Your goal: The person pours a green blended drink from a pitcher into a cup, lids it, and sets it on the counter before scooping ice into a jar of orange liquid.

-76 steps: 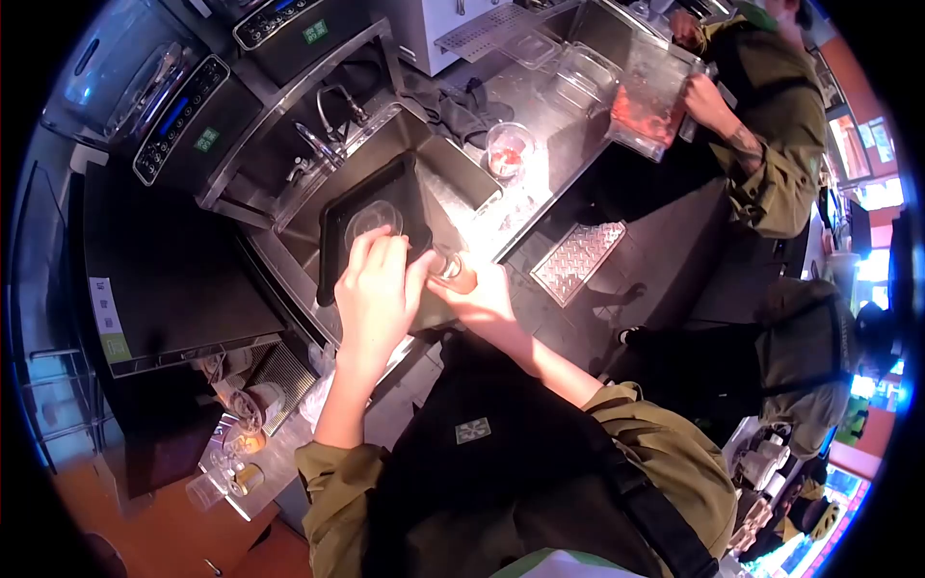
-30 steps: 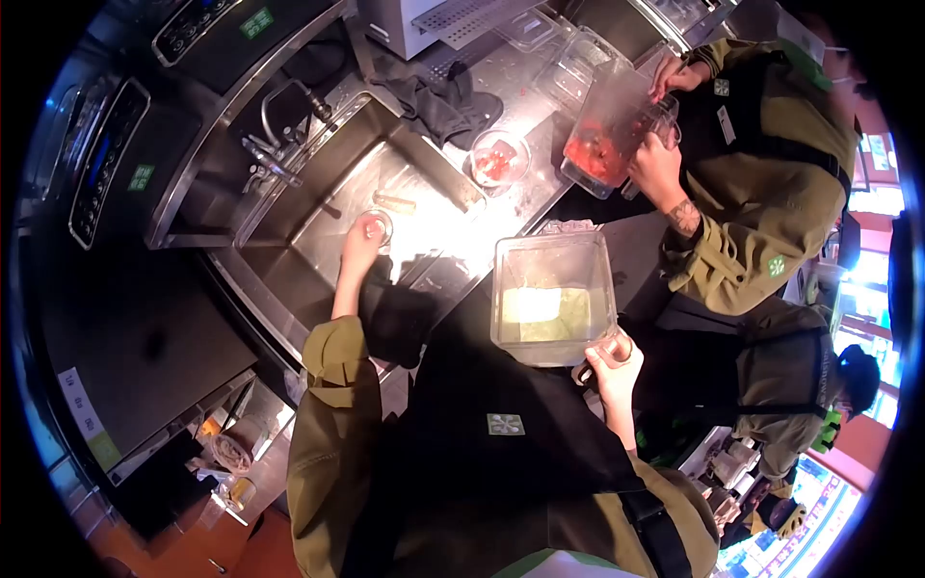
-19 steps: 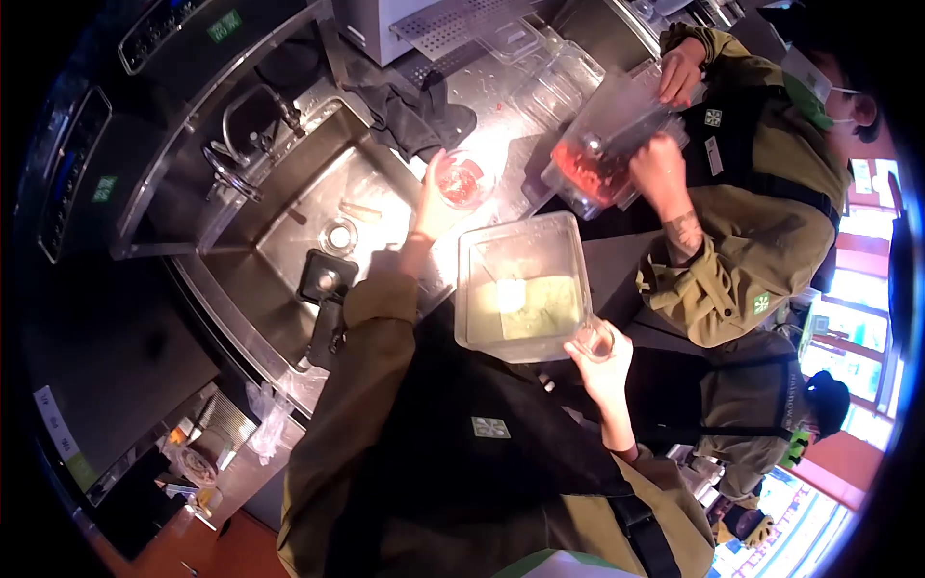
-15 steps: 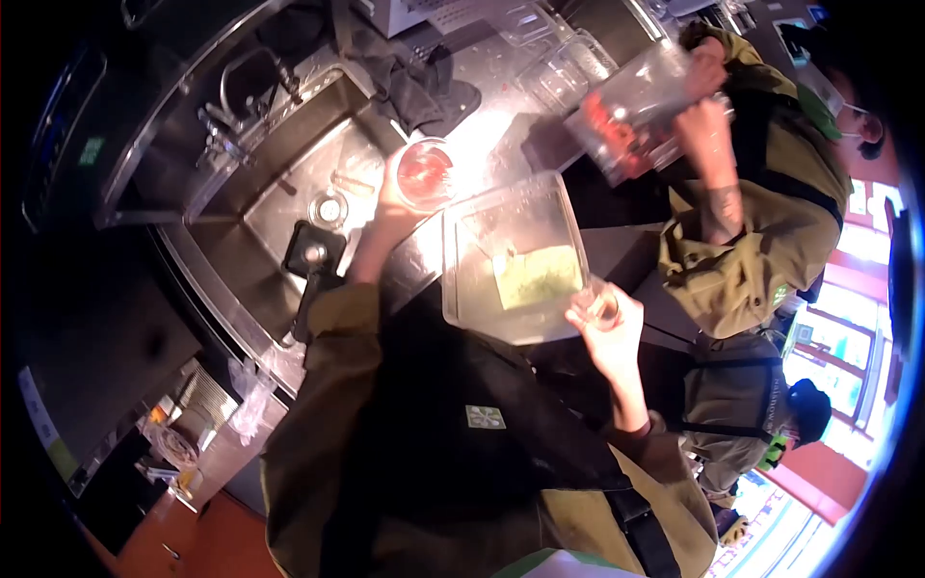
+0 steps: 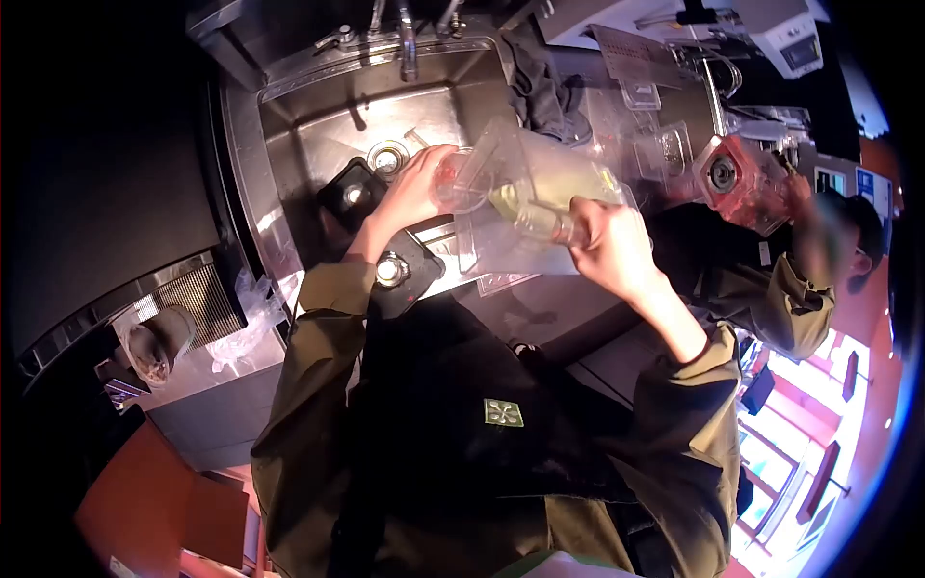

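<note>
As hands (image 5: pixel 414 196) (image 5: pixel 619 250) tilt pitcher (image 5: pixel 564 178), cup (image 5: pixel 449 180) (half-hidden), sink (image 5: pixel 323 135)

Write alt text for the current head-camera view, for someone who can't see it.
At a metal sink, a person's right hand grips a clear pitcher with pale green contents, tilted toward a clear cup with red contents in the left hand. On the right, a co-worker handles a clear container with red inside.

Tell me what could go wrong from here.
The jug tilts toward the cup in the left hand, so its green contents may spill past the rim. Only the right hand grips the jug, so it may twist. The nearer black base, beside the left sleeve, could get knocked.
</note>
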Demonstrator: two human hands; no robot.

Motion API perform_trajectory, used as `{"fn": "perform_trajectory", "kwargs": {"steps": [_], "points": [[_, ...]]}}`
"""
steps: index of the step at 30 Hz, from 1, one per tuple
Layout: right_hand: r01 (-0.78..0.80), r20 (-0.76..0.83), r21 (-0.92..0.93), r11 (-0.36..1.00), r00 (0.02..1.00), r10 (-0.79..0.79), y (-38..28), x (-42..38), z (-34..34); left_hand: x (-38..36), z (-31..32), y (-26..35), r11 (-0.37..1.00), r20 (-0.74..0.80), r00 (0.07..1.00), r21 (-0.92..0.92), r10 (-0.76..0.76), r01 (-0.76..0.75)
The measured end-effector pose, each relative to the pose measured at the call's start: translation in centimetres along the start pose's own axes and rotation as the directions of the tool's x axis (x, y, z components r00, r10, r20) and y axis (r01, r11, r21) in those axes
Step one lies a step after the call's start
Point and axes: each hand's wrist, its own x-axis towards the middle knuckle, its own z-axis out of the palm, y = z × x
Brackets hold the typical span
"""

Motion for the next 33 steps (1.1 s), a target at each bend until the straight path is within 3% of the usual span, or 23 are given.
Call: {"fn": "perform_trajectory", "kwargs": {"steps": [2, 5, 9, 16, 20, 23, 33], "points": [[0.011, 0.005, -0.002, 1.0, 1.0, -0.011, 0.1, 1.6, 0.0, 0.5, -0.1, -1.0, 0.997, -0.059, 0.996, 0.053, 0.064, -0.061], [0.033, 0.056, -0.071, 0.997, 0.998, -0.029, -0.7, 3.3, -0.2, 0.4, 0.0, -1.9, 0.999, -0.105, 0.994, 0.011, 0.042, -0.041], [0.028, 0.052, -0.111, 0.993, 0.998, -0.023, -0.9, 4.5, -0.2, 0.2, 0.0, -2.2, 0.993, -0.069, 0.994, -0.088, -0.082, 0.076], [0.011, 0.05, -0.091, 0.996, 0.999, -0.007, -0.1, 5.1, -0.9, 0.6, 0.6, -3.1, 0.995, -0.102, 0.993, -0.089, -0.053, 0.044], [0.011, 0.035, -0.096, 0.995, 0.999, -0.008, 0.4, 4.6, -0.8, 0.8, 1.0, -2.8, 0.98, -0.11, 0.989, -0.183, -0.101, 0.08], [-0.068, 0.054, -0.038, 0.997, 0.996, 0.07, 0.4, 4.8, -1.4, 0.8, 1.0, -3.0, 0.982, -0.111, 0.989, -0.171, -0.103, 0.083], [0.009, 0.07, -0.097, 0.995, 0.998, -0.002, 0.6, 5.0, -1.6, 0.8, 1.5, -2.9, 0.97, -0.11, 0.988, -0.231, -0.105, 0.078]]}}
